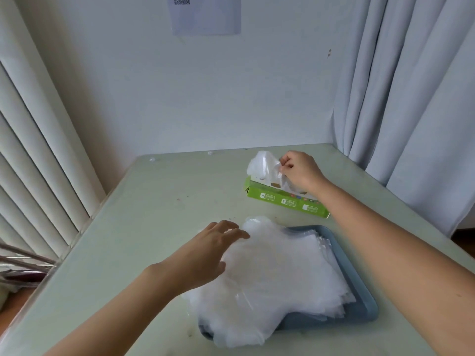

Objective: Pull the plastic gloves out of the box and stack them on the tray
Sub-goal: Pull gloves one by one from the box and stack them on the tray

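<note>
Head view: right of centre, the right hand (300,170) has its fingers curled, thumb and forefinger pinching a clear plastic glove (262,165) that sticks up from the opening of the green box (285,201). In the lower middle, a stack of gloves (277,278) lies on the blue tray (359,307), spilling over its left rim. The left hand (213,247) rests on the stack's upper left edge, fingers straight and slightly spread. Both sit on a pale green table (128,227)
</note>
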Tool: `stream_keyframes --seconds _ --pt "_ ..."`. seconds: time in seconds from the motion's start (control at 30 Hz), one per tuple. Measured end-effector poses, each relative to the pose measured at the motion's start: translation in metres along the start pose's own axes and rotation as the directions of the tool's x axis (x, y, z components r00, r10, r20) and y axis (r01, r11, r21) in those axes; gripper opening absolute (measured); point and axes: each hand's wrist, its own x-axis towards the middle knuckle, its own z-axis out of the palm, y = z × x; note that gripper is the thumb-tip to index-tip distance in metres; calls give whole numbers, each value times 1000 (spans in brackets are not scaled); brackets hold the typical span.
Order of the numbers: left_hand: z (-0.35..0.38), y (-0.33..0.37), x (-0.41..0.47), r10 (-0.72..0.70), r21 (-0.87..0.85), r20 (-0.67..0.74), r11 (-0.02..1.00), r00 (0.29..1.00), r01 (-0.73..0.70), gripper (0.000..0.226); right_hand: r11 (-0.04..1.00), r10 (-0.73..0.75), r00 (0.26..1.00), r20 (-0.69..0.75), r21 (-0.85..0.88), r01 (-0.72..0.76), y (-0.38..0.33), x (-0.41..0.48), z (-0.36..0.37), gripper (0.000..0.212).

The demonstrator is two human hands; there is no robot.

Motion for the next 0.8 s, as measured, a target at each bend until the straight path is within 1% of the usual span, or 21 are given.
stream_keyframes --seconds 0.03,0.13,0.17,0.23,0.3,0.33,0.37,0.43,0.47,0.5,0.53,0.57,0.63,0.7,0.77,0.8 --pt "-1 1 0 22 8 -19 1000 1000 -22 64 1000 -2 1000 29 1 2 -1 -1 0 10" --pt "-3 9 6 132 50 -71 990 989 -129 63 989 3 983 182 -144 23 4 -12 8 20" --pt "-2 11 9 185 82 -68 980 980 -180 63 986 13 979 205 -166 21 9 -18 13 25" --pt "1 13 14 278 124 -31 954 960 -272 57 993 16 982 187 -121 7 18 -29 22 28" --pt "8 15 16 341 191 -29 925 940 -329 40 1000 17 993 114 -8 -16 24 -37 27 20" --pt "11 16 17 341 255 -7 910 940 -328 32 999 28 997 78 44 -31 25 -39 27 16" --pt "13 18 17 298 325 20 901 955 -287 29 995 43 997 57 83 -48 25 -42 27 14" --pt "10 22 15 125 450 91 880 988 -153 26 992 50 997 58 109 -56 24 -45 24 11" --pt "4 23 15 17 471 145 878 989 -84 23 994 44 997 65 99 -50 23 -45 23 11" --pt "0 23 17 -70 474 167 880 983 -18 22 995 40 997 67 94 -47 22 -45 21 11" --pt "-4 24 20 -161 465 177 883 971 62 25 994 39 997 69 101 -46 21 -45 20 11" --pt "-5 24 24 -211 459 162 881 964 115 28 993 38 997 68 113 -46 20 -45 18 11" --pt "-4 29 33 -249 459 74 868 966 188 34 993 33 997 74 114 -42 17 -45 17 12" --pt "2 38 46 -227 433 -66 871 972 233 38 996 25 996 89 81 -32 14 -46 17 15" --pt "10 41 61 -158 374 -192 901 969 221 38 999 18 995 98 37 -22 12 -46 18 19" --pt "14 41 68 -117 343 -219 920 969 189 40 1000 14 995 102 20 -16 12 -46 18 20"
